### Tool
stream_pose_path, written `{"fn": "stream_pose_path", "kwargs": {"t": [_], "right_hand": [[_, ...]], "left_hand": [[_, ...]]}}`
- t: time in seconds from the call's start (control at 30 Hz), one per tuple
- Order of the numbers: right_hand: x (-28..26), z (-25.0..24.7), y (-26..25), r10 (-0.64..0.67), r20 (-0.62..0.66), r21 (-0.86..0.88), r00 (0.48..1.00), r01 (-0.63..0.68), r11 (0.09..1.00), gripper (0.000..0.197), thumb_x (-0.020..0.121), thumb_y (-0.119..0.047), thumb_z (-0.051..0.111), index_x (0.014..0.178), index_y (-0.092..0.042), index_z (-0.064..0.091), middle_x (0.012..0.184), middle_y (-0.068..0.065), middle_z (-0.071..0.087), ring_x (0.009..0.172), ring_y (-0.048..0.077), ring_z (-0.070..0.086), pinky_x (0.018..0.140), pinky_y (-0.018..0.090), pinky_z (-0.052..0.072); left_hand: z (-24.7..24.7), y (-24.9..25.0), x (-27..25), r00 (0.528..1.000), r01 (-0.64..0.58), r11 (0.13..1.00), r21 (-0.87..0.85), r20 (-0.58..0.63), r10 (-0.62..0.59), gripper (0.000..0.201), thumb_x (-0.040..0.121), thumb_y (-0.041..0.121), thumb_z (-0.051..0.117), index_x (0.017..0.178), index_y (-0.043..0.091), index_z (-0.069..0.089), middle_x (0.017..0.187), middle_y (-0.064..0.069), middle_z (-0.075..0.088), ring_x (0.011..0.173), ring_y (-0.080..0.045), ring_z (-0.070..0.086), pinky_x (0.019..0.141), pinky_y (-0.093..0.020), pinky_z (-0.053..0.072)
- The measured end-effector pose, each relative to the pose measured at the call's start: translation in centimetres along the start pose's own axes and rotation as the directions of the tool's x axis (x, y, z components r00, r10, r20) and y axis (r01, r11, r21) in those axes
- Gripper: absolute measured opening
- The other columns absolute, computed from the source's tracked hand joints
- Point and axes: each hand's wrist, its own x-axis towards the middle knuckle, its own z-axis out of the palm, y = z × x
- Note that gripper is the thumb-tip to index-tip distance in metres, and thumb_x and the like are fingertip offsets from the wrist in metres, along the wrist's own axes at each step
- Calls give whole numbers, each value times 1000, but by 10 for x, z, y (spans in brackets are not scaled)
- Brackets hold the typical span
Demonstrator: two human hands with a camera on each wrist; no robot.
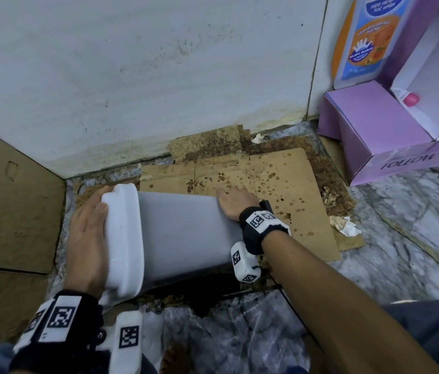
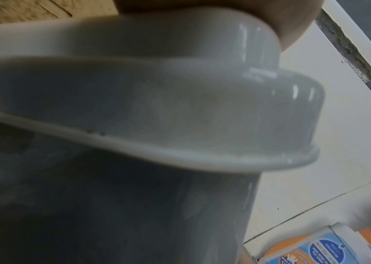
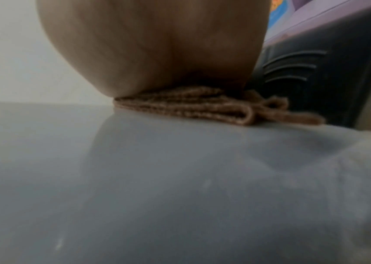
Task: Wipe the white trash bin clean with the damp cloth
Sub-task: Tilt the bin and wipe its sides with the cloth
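Note:
The white trash bin (image 1: 180, 228) lies on its side on the floor, its lid (image 1: 124, 238) to the left. My left hand (image 1: 89, 233) lies flat against the lid top with straight fingers; the left wrist view shows the lid rim (image 2: 180, 116) close up. My right hand (image 1: 236, 203) rests on the bin's upper side near its base. Under that palm (image 3: 157, 44) a folded brown cloth (image 3: 191, 107) is pressed onto the bin wall (image 3: 180, 178). The head view does not show the cloth. A black ridged part (image 3: 315, 80) of the bin sits just past the cloth.
Stained brown cardboard (image 1: 267, 184) covers the floor under the bin, against a white wall (image 1: 159, 76). More cardboard (image 1: 10, 198) stands at the left. A purple box (image 1: 375, 136) and a wash bottle (image 1: 366, 36) are at the right, with crumpled tissue (image 1: 345, 225) nearby.

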Motion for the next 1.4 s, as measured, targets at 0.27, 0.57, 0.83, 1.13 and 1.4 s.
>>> {"fn": "stream_pose_path", "kwargs": {"t": [0.27, 0.57, 0.83, 1.13, 1.4], "right_hand": [[-35, 22, 3, -221, -153, 166, 963, 246, 955, 62, 97, -54, 26, 143, -12, 32, 151, 14, 28, 140, 35, 18, 116, 51, 14], [-82, 53, 12, -443, -313, 171, 840, 509, 844, 56, 103, -42, 23, 154, -25, 9, 162, -5, 0, 148, 13, -5, 121, 33, -2], [-89, 80, 65, -422, -421, 111, 803, 508, 854, 54, 98, -40, 16, 152, -31, 15, 157, -16, 6, 147, 7, 3, 121, 32, 5], [-103, 91, 44, -393, -536, 222, 747, 574, 788, 50, 98, -11, 37, 147, -24, 35, 154, -9, 29, 144, 15, 24, 120, 35, 18], [-102, 102, 93, -184, -596, 278, 782, 416, 866, 67, 88, 13, 46, 144, -23, 41, 149, -13, 33, 139, 5, 29, 116, 24, 23]], "left_hand": [[-2, -4, 20, 1000, -16, 1000, -9, 11, 16, 48, 82, 62, 46, 124, 46, 64, 142, 5, 57, 131, -25, 53, 113, -60, 37], [-9, -10, 40, 1000, 11, 999, -30, 23, -11, 48, 83, 55, 49, 126, 38, 66, 136, 8, 64, 131, -24, 56, 116, -57, 35], [-16, -11, 44, 999, 48, 995, -83, -6, -49, 52, 83, 51, 54, 126, 26, 67, 136, 2, 65, 129, -24, 57, 115, -52, 37], [-16, -8, 45, 995, 95, 987, -132, 15, -94, 49, 81, 51, 57, 125, 32, 68, 135, -1, 65, 130, -31, 57, 113, -56, 38], [-10, -1, 45, 994, 107, 987, -120, 0, -107, 30, 91, 40, 52, 112, 32, 72, 130, -1, 67, 118, -26, 61, 109, -51, 40]]}}
